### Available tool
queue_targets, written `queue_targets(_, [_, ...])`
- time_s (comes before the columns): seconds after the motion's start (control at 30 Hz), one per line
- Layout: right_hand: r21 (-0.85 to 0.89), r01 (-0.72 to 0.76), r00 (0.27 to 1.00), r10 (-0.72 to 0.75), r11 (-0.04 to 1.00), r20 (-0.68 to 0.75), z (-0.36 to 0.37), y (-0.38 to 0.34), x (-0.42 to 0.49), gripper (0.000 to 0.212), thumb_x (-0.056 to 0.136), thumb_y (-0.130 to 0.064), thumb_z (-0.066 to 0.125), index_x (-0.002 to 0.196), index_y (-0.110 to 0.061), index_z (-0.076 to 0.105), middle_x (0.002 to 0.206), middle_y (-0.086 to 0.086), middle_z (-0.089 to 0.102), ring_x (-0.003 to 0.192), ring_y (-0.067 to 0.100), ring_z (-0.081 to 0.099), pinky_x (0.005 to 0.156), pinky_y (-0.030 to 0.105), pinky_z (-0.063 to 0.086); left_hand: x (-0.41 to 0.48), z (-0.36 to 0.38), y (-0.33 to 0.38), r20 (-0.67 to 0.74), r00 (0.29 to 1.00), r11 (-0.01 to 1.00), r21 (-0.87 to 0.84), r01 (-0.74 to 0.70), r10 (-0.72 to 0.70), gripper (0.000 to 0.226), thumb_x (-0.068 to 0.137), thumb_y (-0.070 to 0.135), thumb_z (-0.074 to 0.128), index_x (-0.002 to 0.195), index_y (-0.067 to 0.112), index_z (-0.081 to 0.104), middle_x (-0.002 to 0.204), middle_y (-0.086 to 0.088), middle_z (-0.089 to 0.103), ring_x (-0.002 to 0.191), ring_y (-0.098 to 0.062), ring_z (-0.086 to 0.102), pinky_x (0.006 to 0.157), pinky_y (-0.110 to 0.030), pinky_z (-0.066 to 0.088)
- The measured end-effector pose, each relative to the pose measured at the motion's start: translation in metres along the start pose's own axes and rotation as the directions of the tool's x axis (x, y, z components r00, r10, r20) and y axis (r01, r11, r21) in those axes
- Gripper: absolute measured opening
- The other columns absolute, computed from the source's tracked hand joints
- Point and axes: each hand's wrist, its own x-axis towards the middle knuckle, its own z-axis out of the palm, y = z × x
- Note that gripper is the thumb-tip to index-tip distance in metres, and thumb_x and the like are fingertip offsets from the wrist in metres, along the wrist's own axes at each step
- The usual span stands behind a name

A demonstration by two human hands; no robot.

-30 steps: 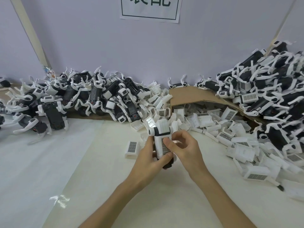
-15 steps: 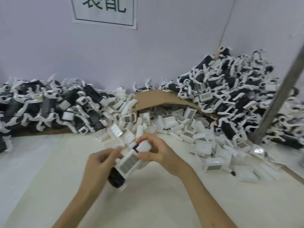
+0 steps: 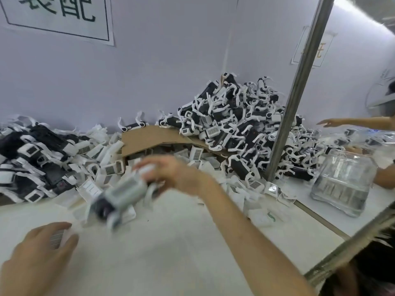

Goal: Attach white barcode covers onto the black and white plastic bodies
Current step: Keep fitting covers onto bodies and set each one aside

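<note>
Gripping blurred body (image 3: 124, 193) w/ R hand (image 3: 173, 174); L hand (image 3: 40, 255) grip closed round barcode cover (image 3: 57, 239).

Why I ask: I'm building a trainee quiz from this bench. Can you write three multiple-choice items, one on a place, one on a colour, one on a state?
1. Where does the cardboard sheet lie?
A) between the left heap and the right heap of bodies, by the wall
B) flat at the table's near edge
C) pinned on the wall

2. What colour is the slanting pole?
A) red
B) metal grey
C) yellow

3. What grips the blurred plastic body?
A) the right hand alone
B) both hands
C) nothing

Answers:
1 A: a heap flanks it on each side.
2 B: it shows a dull silver sheen.
3 A: the left hand is apart, holding a white barcode cover.
</note>
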Motion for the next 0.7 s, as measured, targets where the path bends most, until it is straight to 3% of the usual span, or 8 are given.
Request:
queue_targets(0.07, [0.234, 0.221, 0.957, -0.165, 0.947, -0.238, -0.028, -0.042, 0.01, 0.021, 0.089, -0.024, 0.065, 0.1, -0.006, 0.062, 0.098, 0.012, 0.061, 0.084, 0.017, 0.063, 0.079, 0.028, 0.059, -0.013, -0.017, 0.037, 0.014, 1.0, 1.0, -0.006, -0.027, 0.027, 0.017, 0.079, 0.037, 0.073, 0.093, 0.032, 0.065, 0.118, -0.017, 0.065, 0.114, -0.046, 0.056, 0.101, -0.06, 0.042])
queue_targets(0.13, [0.442, 0.475, 0.828, -0.218, 0.761, -0.516, -0.062, -0.088, 0.021, 0.025, 0.102, -0.025, 0.054, 0.106, -0.001, 0.056, 0.119, 0.021, 0.059, 0.096, 0.023, 0.062, 0.103, 0.038, 0.05, -0.014, -0.018, 0.044, 0.033, 0.999, 1.0, -0.007, 0.0, 0.0, 0.021, 0.083, 0.016, 0.078, 0.098, 0.027, 0.067, 0.125, -0.019, 0.062, 0.118, -0.044, 0.054, 0.104, -0.057, 0.039])
queue_targets(0.2, [0.396, 0.601, 0.674, -0.174, 0.694, -0.718, -0.087, -0.123, 0.032, 0.037, 0.105, -0.025, 0.05, 0.133, -0.001, 0.048, 0.137, 0.021, 0.053, 0.108, 0.027, 0.06, 0.105, 0.044, 0.046, -0.016, -0.018, 0.048, 0.056, 0.998, 0.999, -0.035, 0.017, -0.015, 0.024, 0.084, 0.01, 0.077, 0.101, 0.024, 0.067, 0.127, -0.018, 0.06, 0.12, -0.041, 0.053, 0.104, -0.054, 0.038])
queue_targets(0.27, [0.292, 0.603, 0.602, -0.184, 0.742, -0.777, -0.09, -0.127, 0.043, 0.046, 0.104, -0.02, 0.052, 0.146, -0.007, 0.04, 0.13, 0.013, 0.058, 0.107, 0.026, 0.065, 0.093, 0.039, 0.053, -0.02, -0.018, 0.054, 0.066, 0.997, 0.999, -0.041, 0.03, -0.027, 0.026, 0.084, 0.01, 0.077, 0.1, 0.027, 0.065, 0.128, -0.015, 0.059, 0.122, -0.037, 0.052, 0.105, -0.05, 0.037])
queue_targets(0.4, [0.083, 0.376, 0.645, -0.197, 0.923, -0.739, -0.039, -0.058, 0.051, 0.03, 0.094, -0.021, 0.061, 0.125, -0.022, 0.058, 0.109, -0.002, 0.067, 0.085, 0.007, 0.072, 0.071, 0.023, 0.057, -0.026, -0.023, 0.06, 0.045, 0.999, 1.0, 0.0, 0.01, -0.01, 0.026, 0.085, 0.017, 0.076, 0.102, 0.033, 0.062, 0.131, -0.007, 0.057, 0.12, -0.031, 0.055, 0.101, -0.045, 0.039])
queue_targets(0.5, [-0.112, 0.03, 0.728, -0.098, 0.993, -0.679, 0.003, 0.021, 0.043, 0.034, 0.092, -0.018, 0.064, 0.126, -0.02, 0.061, 0.118, -0.002, 0.065, 0.108, 0.015, 0.064, 0.09, 0.028, 0.052, -0.029, -0.025, 0.063, 0.021, 1.0, 1.0, 0.019, -0.011, 0.011, 0.026, 0.086, 0.02, 0.075, 0.105, 0.034, 0.062, 0.133, -0.003, 0.056, 0.12, -0.028, 0.055, 0.098, -0.042, 0.038])
queue_targets(0.57, [-0.259, -0.137, 0.773, -0.061, 0.956, -0.631, 0.023, 0.066, 0.034, 0.036, 0.092, -0.021, 0.064, 0.127, -0.024, 0.058, 0.125, -0.007, 0.057, 0.122, 0.016, 0.053, 0.096, 0.027, 0.045, -0.03, -0.027, 0.062, 0.027, 0.999, 0.999, 0.035, -0.024, 0.023, 0.026, 0.088, 0.023, 0.074, 0.108, 0.034, 0.061, 0.134, -0.001, 0.055, 0.119, -0.025, 0.056, 0.097, -0.041, 0.039])
queue_targets(0.7, [-0.59, -0.476, 0.763, -0.027, 0.652, -0.645, 0.025, 0.113, 0.018, 0.06, 0.092, -0.034, 0.06, 0.148, -0.026, 0.04, 0.156, -0.002, 0.034, 0.145, 0.019, 0.029, 0.116, 0.04, 0.028, -0.029, -0.027, 0.057, 0.03, 0.997, 0.992, 0.101, -0.073, 0.07, 0.029, 0.092, 0.029, 0.067, 0.12, 0.033, 0.059, 0.137, 0.005, 0.051, 0.12, -0.018, 0.055, 0.093, -0.034, 0.041])
